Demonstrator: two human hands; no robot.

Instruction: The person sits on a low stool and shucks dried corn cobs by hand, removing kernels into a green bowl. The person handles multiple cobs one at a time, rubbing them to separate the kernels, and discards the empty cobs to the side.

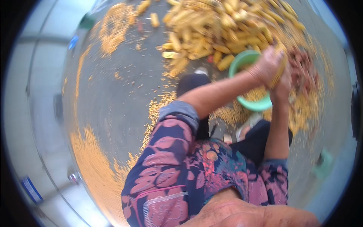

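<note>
A yellow corn cob point(280, 70) is gripped between my two hands, tilted, above the right side of a light green basin point(258, 105). My left hand point(267, 65) is closed around it from the left. Below and to the right, my right hand point(283, 86) is closed on the same cob. Motion blurs both hands, so the single fingers are hard to make out. Loose yellow kernels point(256, 94) lie inside the basin, partly hidden by my left forearm.
Ahead is a large heap of corn cobs point(211, 28). Reddish bare cobs point(302, 70) are piled right of the basin. Kernels point(92, 159) cover parts of the grey floor point(121, 94), with a broad band at the left. My shoe point(245, 130) is close to the basin's near side.
</note>
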